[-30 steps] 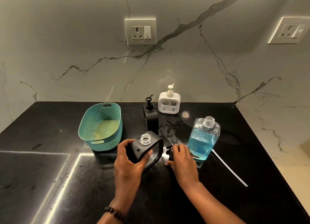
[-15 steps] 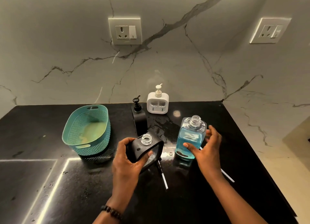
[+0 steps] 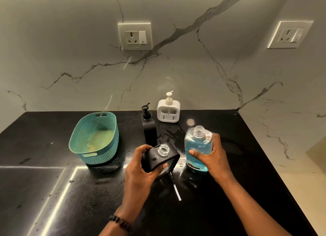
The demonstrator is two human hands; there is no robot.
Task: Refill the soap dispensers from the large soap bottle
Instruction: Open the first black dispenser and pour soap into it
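Countertop (image 3: 44,191) black, glossy; marble wall (image 3: 70,41) behind

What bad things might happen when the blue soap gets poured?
1. The dispenser has a narrow neck, so soap from the wide bottle may spill onto the counter.
2. The left hand holds the dispenser tilted; it might slip.
3. The right hand alone grips the bottle; pouring may wobble.
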